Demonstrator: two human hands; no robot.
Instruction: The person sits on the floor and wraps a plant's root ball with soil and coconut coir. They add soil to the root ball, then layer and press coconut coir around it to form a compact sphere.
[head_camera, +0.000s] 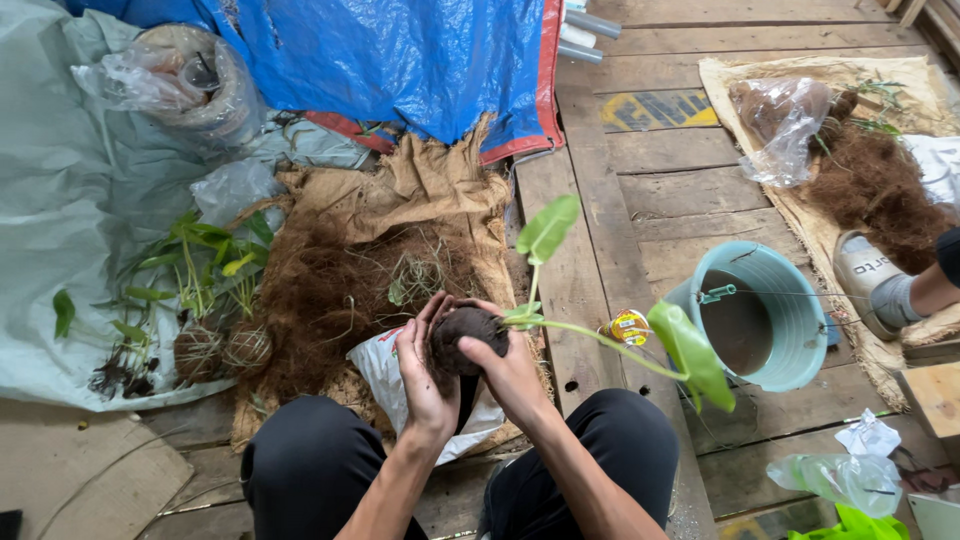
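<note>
Both my hands cup a dark round ball of soil (467, 335) in front of my knees. My left hand (425, 375) wraps its left side, my right hand (505, 368) presses its right side and top. From the ball grows a small plant with green leaves: one leaf (547, 228) stands upright, another (692, 355) reaches right on a long stem. Under my hands lies a white plastic bag (383, 378) on a burlap sack (420, 185) spread with brown coconut fibre (325, 290).
A light blue bucket (775, 300) stands to the right on the wooden floor. Green seedlings (195, 265) and two fibre-wrapped balls (222, 350) lie left on a pale sheet. A blue tarp (400, 55) is behind. Another person's shoe (865, 275) rests by a second fibre pile (880, 185).
</note>
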